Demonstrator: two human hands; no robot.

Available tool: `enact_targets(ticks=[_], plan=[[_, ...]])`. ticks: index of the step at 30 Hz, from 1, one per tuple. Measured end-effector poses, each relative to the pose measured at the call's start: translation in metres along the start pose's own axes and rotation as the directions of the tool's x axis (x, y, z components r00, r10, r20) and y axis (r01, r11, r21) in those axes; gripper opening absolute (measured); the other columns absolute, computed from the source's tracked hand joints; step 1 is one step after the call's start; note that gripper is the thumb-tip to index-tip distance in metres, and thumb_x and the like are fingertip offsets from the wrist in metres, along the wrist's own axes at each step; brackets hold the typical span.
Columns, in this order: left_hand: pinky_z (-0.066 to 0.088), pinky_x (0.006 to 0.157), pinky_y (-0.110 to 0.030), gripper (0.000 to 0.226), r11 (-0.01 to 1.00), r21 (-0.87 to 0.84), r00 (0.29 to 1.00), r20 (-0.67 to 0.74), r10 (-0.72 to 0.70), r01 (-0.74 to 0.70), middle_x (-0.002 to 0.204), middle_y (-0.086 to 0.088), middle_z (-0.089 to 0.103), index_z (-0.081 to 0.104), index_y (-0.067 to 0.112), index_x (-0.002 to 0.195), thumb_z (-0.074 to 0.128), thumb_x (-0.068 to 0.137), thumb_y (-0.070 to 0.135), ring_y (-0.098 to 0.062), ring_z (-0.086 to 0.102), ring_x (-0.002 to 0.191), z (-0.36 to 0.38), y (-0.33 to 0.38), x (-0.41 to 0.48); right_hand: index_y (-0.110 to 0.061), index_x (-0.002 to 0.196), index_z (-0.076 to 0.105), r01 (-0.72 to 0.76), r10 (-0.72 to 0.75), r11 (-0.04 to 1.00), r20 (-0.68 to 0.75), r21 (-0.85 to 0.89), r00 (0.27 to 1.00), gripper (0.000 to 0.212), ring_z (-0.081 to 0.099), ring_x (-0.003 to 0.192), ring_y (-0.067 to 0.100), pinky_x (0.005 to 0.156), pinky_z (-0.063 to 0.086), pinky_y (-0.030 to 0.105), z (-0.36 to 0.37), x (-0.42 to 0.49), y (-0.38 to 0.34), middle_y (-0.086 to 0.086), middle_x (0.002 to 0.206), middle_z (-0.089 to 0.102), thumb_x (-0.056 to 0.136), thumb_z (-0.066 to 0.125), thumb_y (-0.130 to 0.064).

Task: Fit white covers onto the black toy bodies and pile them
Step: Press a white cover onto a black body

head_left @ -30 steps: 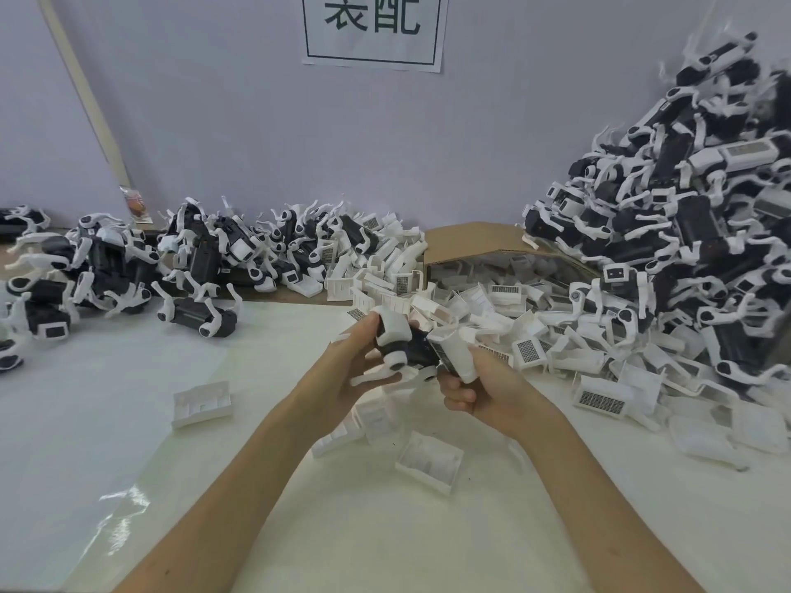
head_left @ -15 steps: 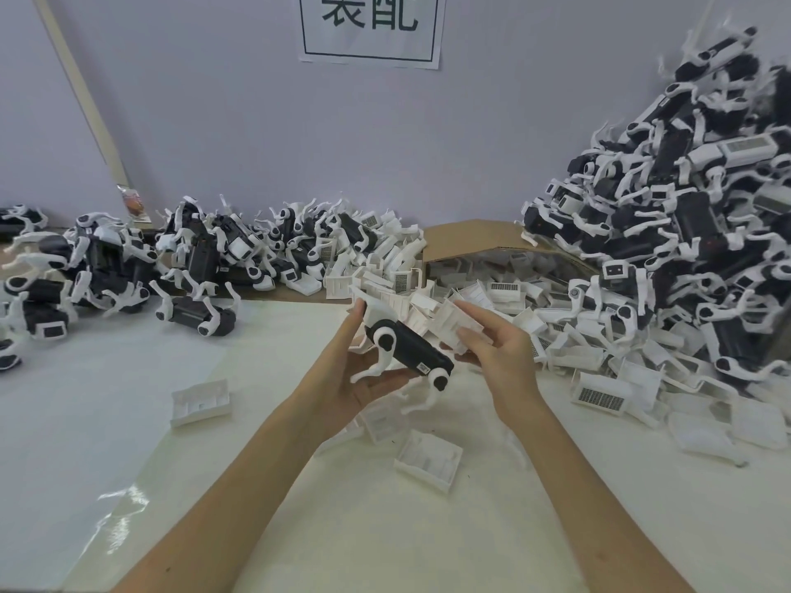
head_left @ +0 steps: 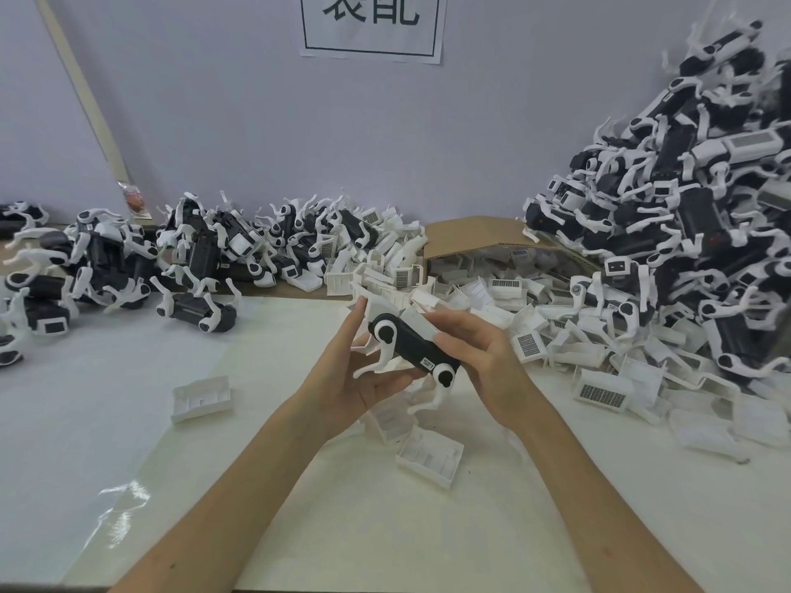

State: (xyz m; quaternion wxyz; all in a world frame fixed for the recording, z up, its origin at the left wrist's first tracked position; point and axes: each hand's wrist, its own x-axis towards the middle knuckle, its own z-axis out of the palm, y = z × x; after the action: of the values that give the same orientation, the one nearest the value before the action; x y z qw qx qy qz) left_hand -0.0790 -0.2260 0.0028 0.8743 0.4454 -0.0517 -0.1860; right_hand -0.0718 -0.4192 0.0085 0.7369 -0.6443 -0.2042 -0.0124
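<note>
one low pile [head_left: 85,267] of toys far left along the wall, black bodies with white legs. stray toy [head_left: 197,312] lies on its side just in front of that pile. loose cover [head_left: 201,398] sits open side up on the table [head_left: 128,464], well apart from the hands. left hand [head_left: 364,378] is palm up, fingers curled under the body [head_left: 413,348], thumb up against its far-left end; it grips the body from below. body is off the table, over mid-table, tilted with the left end higher and white legs hanging down. held cover [head_left: 423,323] lies along the body's top edge; cannot tell if it is fully seated. right hand [head_left: 488,365] is at the body's right end, fingers curled over the held cover, pinching it against the body. below the hands a second cover [head_left: 430,460] lies open side up on the table. behind them is a cardboard box [head_left: 471,237], with a heap [head_left: 535,301] of white covers in it and in front of it. far right: tall pile [head_left: 693,233] of toys against the wall, much higher than the low pile. sign [head_left: 372,27] on the wall up top.
</note>
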Motion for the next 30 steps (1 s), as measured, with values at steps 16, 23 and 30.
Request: enact_targets(ticks=[16, 23, 30], plan=[[0.062, 0.073, -0.036, 0.056, 0.999, 0.033, 1.0, -0.019, 0.022, -0.021, 0.122, -0.018, 0.07, 0.075, 0.015, 0.117, 0.057, 0.094, 0.063, -0.042, 0.069, 0.108, 0.0023, -0.0002, -0.0003, -0.026, 0.097, 0.081, 0.045, -0.045, 0.997, 0.011, 0.062, 0.999, 0.029, 0.07, 0.109, 0.015, 0.086, 0.054, 0.021, -0.0023, 0.0012, 0.0007, 0.0, 0.114, 0.075, 0.078, 0.071, -0.006], [0.062, 0.074, -0.037, 0.058, 1.0, 0.011, 1.0, -0.018, 0.016, -0.016, 0.122, -0.017, 0.071, 0.075, 0.013, 0.117, 0.059, 0.092, 0.063, -0.042, 0.07, 0.108, 0.0017, -0.0008, 0.0005, -0.02, 0.095, 0.082, 0.014, -0.014, 0.995, -0.001, 0.098, 1.0, 0.026, 0.066, 0.116, 0.022, 0.092, 0.055, 0.031, -0.0042, 0.0039, 0.0037, 0.008, 0.118, 0.073, 0.075, 0.072, -0.006], [0.061, 0.083, -0.039, 0.065, 0.999, 0.024, 0.999, 0.011, 0.033, -0.033, 0.13, -0.018, 0.067, 0.071, 0.01, 0.125, 0.057, 0.092, 0.065, -0.038, 0.066, 0.117, -0.0007, 0.0003, 0.0, -0.012, 0.107, 0.076, 0.008, -0.008, 1.0, 0.036, -0.001, 0.999, 0.029, 0.065, 0.119, 0.02, 0.089, 0.055, 0.029, -0.0054, 0.0025, 0.0039, 0.006, 0.123, 0.071, 0.078, 0.076, -0.008]])
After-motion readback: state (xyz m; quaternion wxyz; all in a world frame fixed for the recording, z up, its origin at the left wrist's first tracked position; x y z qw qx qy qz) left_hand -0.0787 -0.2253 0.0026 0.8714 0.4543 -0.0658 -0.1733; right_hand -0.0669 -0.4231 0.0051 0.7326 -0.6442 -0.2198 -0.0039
